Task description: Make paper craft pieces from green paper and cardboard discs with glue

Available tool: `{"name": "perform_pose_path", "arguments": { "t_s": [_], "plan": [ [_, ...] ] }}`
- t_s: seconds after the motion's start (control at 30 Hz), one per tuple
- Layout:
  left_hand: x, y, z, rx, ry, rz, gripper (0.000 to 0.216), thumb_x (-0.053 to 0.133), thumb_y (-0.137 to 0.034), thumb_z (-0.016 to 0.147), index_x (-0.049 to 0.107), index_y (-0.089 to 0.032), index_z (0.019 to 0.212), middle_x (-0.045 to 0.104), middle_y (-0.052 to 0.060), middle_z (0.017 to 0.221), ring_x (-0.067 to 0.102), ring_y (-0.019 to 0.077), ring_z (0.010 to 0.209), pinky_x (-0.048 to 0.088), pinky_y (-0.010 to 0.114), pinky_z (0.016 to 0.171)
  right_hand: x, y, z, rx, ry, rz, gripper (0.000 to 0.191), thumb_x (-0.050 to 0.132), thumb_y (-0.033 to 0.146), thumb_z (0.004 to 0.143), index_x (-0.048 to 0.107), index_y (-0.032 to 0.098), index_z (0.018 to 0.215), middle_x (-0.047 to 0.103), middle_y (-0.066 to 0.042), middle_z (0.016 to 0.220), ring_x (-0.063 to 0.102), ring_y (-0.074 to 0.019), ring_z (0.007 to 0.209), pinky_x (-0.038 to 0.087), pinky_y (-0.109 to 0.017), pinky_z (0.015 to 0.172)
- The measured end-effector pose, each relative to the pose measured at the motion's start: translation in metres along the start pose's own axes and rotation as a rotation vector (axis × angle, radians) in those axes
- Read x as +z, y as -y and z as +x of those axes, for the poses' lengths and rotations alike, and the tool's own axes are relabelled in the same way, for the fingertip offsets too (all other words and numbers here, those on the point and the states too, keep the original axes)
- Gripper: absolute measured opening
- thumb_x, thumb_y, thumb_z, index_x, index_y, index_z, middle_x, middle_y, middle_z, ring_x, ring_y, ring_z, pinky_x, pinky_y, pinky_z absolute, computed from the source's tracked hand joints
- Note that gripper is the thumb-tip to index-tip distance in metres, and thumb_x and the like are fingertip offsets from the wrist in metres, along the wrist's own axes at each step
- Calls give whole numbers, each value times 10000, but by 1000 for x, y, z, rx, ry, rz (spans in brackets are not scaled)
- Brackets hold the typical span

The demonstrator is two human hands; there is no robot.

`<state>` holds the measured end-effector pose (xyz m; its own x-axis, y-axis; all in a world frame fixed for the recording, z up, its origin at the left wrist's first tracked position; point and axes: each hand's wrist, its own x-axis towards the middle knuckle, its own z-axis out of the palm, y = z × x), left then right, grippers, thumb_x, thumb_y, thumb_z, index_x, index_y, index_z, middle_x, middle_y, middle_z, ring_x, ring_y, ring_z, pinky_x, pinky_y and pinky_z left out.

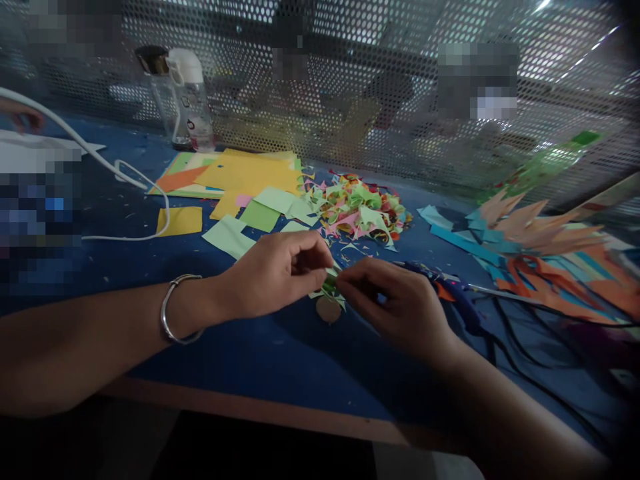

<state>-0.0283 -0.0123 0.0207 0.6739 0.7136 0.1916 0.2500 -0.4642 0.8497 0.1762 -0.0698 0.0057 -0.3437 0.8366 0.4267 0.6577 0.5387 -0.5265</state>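
My left hand (285,273), with a silver bangle on its wrist, is closed in a pinch on a small piece of green paper (330,281). From the other side, the fingertips of my right hand (395,300) pinch the same piece. Most of the paper is hidden between my fingers. Just below my fingertips is a round tan disc (329,311), with pale green scraps at its upper edge. Pale green paper squares (230,238) lie beyond my left hand. A dark blue glue gun (465,303) with a small red light rests to the right of my right hand.
Colourful paper cuttings (365,210) form a heap ahead, beside stacked yellow sheets (255,173). Two bottles (193,100) stand against a perforated metal screen (330,100). Folded orange and blue paper (545,233) and black cables (530,350) lie at right. A white cable (75,133) arcs in from the left.
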Motion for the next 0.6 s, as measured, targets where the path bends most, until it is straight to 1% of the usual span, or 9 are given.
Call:
{"name": "perform_pose_path", "arguments": {
  "t_s": [0.07,0.13,0.2,0.27,0.33,0.4,0.5,0.6],
  "plan": [
    [3,1,2,-114,-61,-286,93,650,-190,817,607,-154,892,615,-5,763,594,106,696,477,229,663,-1,1,0,5,-82,-24,101,614,212,909,650,194,816,644,0,699,554,-110,588,429,-238,563],
    [6,1,4,-264,-93,-583,160,680,-230,829,593,-148,935,615,-2,794,623,108,733,504,232,685,-3,2,0,17,-161,-52,102,628,222,906,650,200,809,633,5,681,538,-107,563,417,-240,536],
    [8,0,3,-397,-66,-809,200,698,-250,836,581,-151,965,626,3,810,641,111,755,519,234,695,-4,3,-1,13,-210,-76,106,629,218,906,651,203,804,618,11,660,520,-100,533,402,-240,509],
    [10,-2,2,-471,-10,-952,214,699,-252,847,568,-155,985,649,19,831,664,125,787,536,252,723,-4,4,-2,-1,-236,-92,107,625,201,906,649,201,802,601,17,642,512,-94,515,395,-240,496],
    [10,-5,0,-491,33,-1034,207,697,-231,852,562,-153,987,667,37,855,683,141,815,545,263,741,-4,5,-2,-7,-254,-100,108,630,186,902,645,196,796,587,23,634,508,-88,507,394,-238,493],
    [11,-7,-1,-486,50,-1067,215,713,-179,831,566,-149,984,670,37,870,687,139,827,542,251,747,-4,6,-2,-12,-265,-103,103,639,173,896,644,192,795,586,25,641,508,-83,509,398,-236,499],
    [11,-6,-1,-472,42,-1060,243,738,-95,779,589,-144,966,652,9,860,667,108,798,532,239,775,-4,5,-1,-35,-274,-97,88,647,164,892,645,189,807,600,24,660,508,-78,511,401,-232,500],
    [11,-3,-1,-453,18,-1028,226,744,-90,768,610,-141,942,638,-5,848,644,90,777,519,240,791,-4,5,-1,-55,-274,-97,90,637,158,896,644,190,812,608,19,670,525,-83,533,413,-231,513]
  ]
}}
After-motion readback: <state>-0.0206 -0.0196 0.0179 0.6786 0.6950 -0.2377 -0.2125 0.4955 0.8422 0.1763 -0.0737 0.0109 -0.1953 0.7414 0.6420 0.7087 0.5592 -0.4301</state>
